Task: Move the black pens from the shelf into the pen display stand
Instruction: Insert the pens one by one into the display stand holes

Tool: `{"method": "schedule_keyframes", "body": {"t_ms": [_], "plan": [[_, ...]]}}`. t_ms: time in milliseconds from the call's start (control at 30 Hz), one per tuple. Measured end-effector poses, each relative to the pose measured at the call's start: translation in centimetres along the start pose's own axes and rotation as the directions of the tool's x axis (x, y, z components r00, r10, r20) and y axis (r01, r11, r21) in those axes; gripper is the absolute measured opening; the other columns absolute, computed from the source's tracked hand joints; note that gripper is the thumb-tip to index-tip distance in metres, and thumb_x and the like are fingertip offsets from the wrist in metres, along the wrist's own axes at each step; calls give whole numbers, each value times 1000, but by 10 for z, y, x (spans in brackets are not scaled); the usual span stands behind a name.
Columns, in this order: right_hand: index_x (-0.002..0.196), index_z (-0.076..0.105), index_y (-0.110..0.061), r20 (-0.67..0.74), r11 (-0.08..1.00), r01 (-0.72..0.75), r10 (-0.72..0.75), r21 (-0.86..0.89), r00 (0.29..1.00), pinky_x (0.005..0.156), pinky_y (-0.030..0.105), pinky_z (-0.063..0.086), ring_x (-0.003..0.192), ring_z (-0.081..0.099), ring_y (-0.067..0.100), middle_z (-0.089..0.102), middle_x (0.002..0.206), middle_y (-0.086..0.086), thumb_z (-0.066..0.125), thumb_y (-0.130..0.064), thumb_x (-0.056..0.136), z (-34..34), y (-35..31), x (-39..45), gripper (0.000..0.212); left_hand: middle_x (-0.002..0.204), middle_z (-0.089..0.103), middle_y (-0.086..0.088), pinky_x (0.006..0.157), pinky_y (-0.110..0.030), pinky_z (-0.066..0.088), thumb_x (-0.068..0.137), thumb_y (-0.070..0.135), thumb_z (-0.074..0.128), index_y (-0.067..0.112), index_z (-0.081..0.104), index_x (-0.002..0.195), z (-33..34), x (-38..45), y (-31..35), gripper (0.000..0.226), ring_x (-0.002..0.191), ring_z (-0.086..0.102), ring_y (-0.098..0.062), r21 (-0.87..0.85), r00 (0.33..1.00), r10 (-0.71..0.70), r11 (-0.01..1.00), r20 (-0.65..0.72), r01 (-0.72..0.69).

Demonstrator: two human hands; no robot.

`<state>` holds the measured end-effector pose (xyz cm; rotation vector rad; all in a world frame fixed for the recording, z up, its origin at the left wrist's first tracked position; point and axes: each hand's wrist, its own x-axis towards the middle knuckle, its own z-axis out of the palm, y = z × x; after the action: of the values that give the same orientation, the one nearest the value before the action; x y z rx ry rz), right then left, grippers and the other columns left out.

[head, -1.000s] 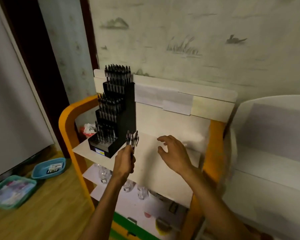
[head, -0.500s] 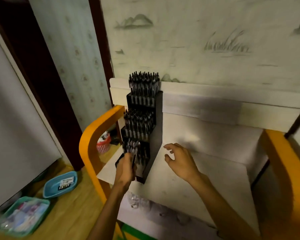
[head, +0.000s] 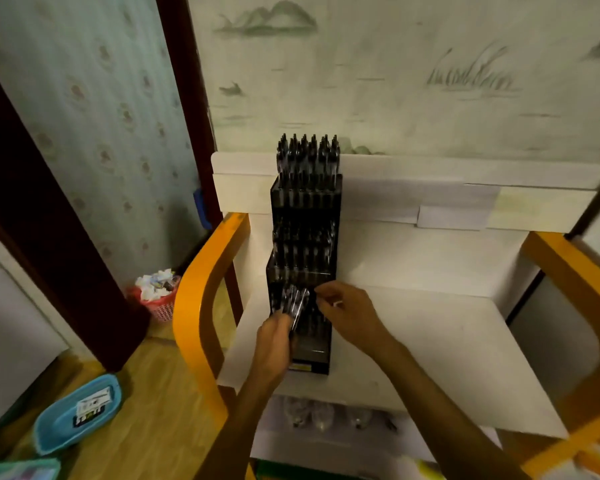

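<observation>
Black pens: a small bunch of black pens (head: pixel 294 303) stands up out of the left hand, tips fanned upward, right in front of the lowest tier of the pen display stand.
Left hand: the left hand (head: pixel 274 336) is curled round the lower ends of the bunch, holding it upright and close against the stand's front.
Right hand: the right hand (head: pixel 347 311) reaches in from the right, its fingers bent toward the top of the bunch; it looks to be pinching or about to pinch a single pen, but blur keeps me from telling whether one is held.
Pen display stand: the pen display stand (head: pixel 305 216) is a black stepped rack; the top tier is packed with pens, the middle tier looks full, and the bottom tier, partly hidden by the hands, seems to have room.
Shelf: the stand sits at the left of the white shelf (head: pixel 430 341); no loose pens show on its bare part.
Step in hand: feeding the held bunch into the bottom tier, one pen at a time, by my reading.
Next move: it calls for separating one pen from the bunch, lining it upright over a free slot and lowering it straight, while the left hand keeps the rest from slipping.
Nearby: a red basket (head: pixel 156 299) of scraps stands on the floor to the left.
</observation>
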<state>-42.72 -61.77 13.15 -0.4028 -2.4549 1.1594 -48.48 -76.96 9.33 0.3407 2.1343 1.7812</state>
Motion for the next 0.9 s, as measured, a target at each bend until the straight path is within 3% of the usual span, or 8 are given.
{"method": "schedule_keyframes", "body": {"t_ms": [67, 167, 267, 367, 467, 700, 900], "plan": [[115, 71, -12, -4, 996, -47, 47, 80, 999, 77, 4, 47, 88, 64, -1, 72, 105, -2, 67, -15, 92, 10, -7, 1, 24, 58, 47, -2, 46, -24, 38, 102, 24, 43, 17, 54, 74, -7, 5, -3, 31, 48, 45, -10, -62, 997, -1, 998, 71, 6], [111, 74, -14, 21, 972, -117, 115, 203, 993, 74, 5, 48, 85, 66, -8, 72, 99, -7, 68, -17, 91, 19, -12, 0, 21, 76, 66, -8, 62, -31, 51, 100, 41, 53, 17, 67, 98, -12, 12, -8, 27, 65, 63, -18, -139, 986, 61, 989, 155, -40], [96, 76, -19, 14, 947, -147, 149, 286, 989, 68, 8, 49, 80, 69, -2, 75, 86, -10, 72, -26, 89, 25, -15, -1, 11, 77, 67, -8, 63, -32, 51, 94, 54, 54, 25, 69, 104, -16, 22, -9, 34, 67, 61, -19, -141, 971, 135, 984, 196, -109], [85, 75, -16, -5, 905, -152, 168, 396, 986, 70, 19, 56, 78, 73, 12, 76, 81, -3, 71, -22, 90, 29, -19, -1, 9, 62, 62, 5, 52, -19, 44, 91, 59, 53, 24, 69, 101, -18, 28, -10, 40, 55, 54, -6, -128, 960, 181, 979, 212, -156], [89, 74, -11, -1, 846, -192, 222, 497, 975, 72, 28, 60, 80, 74, 21, 77, 84, 4, 70, -17, 91, 32, -20, -3, 8, 54, 58, 9, 47, -16, 39, 92, 56, 52, 26, 65, 87, -21, 33, -12, 33, 48, 50, -2, -85, 970, 191, 980, 148, -180], [96, 71, 2, -86, 778, -173, 280, 604, 956, 69, 31, 61, 77, 74, 29, 75, 83, 13, 67, -10, 92, 47, -20, -8, 13, 57, 63, -1, 41, -17, 41, 100, 44, 50, 15, 62, 87, -37, 47, -12, 34, 42, 55, -5, 14, 972, 221, 975, 83, -223], [90, 71, 4, -277, 748, -56, 312, 661, 909, 68, 33, 61, 75, 74, 28, 72, 76, 17, 67, -9, 92, 45, -16, -10, 13, 59, 62, -8, 50, -38, 54, 101, 42, 48, 14, 59, 85, -50, 59, -11, 35, 50, 62, -24, 66, 948, 306, 951, -90, -301]]}}
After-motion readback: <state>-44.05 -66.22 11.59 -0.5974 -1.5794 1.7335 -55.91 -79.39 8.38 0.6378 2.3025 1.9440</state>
